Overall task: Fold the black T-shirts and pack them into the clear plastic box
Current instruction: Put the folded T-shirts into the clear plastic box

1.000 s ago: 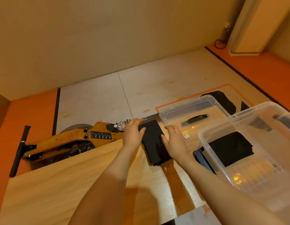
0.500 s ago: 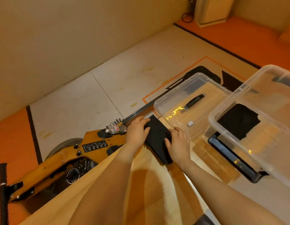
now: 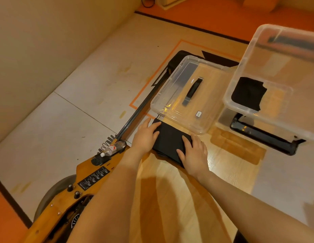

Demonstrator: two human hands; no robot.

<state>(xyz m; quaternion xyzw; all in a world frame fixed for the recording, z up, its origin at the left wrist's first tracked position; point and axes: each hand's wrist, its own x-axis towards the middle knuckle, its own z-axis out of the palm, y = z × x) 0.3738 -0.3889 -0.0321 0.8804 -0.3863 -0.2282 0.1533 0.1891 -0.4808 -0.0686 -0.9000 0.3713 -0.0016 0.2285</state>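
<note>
Both hands lie flat, no grip closed: the left hand [image 3: 146, 135] and the right hand [image 3: 195, 153] bracket the folded black T-shirt [image 3: 168, 141] from either side, fingers straight, likely squaring it for lifting. It rests on the tabletop [image 3: 228, 165] beside the lid [image 3: 172, 95]. The clear plastic box [image 3: 275, 55], near on the right, already holds another shirt [image 3: 246, 92].

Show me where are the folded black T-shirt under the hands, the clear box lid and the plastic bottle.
folded black T-shirt [image 3: 170, 141]: head view, middle of cloth.
clear box lid [image 3: 172, 95]: head view, bare left panel.
plastic bottle [image 3: 114, 148]: head view, label.
</note>
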